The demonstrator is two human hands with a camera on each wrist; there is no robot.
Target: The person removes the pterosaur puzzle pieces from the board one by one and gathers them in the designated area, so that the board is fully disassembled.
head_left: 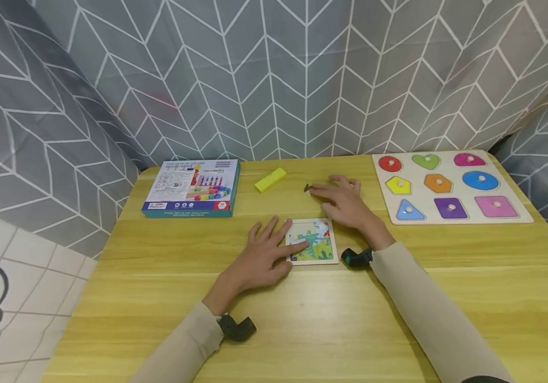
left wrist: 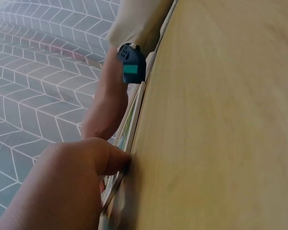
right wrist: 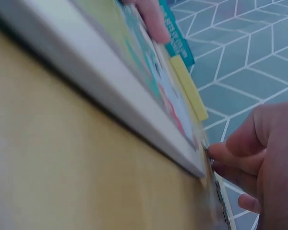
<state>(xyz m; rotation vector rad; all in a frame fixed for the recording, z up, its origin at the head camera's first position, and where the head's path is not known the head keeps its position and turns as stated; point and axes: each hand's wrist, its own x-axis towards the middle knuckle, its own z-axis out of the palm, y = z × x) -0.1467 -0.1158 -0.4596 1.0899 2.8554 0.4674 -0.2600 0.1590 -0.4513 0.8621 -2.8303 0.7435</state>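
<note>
Our two hands at the small jigsaw, mid-desk

Nearest, our left hand (head_left: 266, 250) lay flat, fingers straight, pinning the jigsaw tray (head_left: 313, 242), a thin, stiff, light-looking board with a green picture; beyond, our right hand (head_left: 343, 199) pinched a tiny dark piece (head_left: 307, 188), best gripped by its edges, we judged.

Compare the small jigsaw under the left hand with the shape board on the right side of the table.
The jigsaw is small and nearly square; the shape board is far larger and wider. The jigsaw shows one green picture; the board holds nine separate coloured shapes with pegs. The left hand rests its fingers on the jigsaw; nothing touches the board. The jigsaw lies mid-table, the board at the far right. Both lie flat on the table.
</note>
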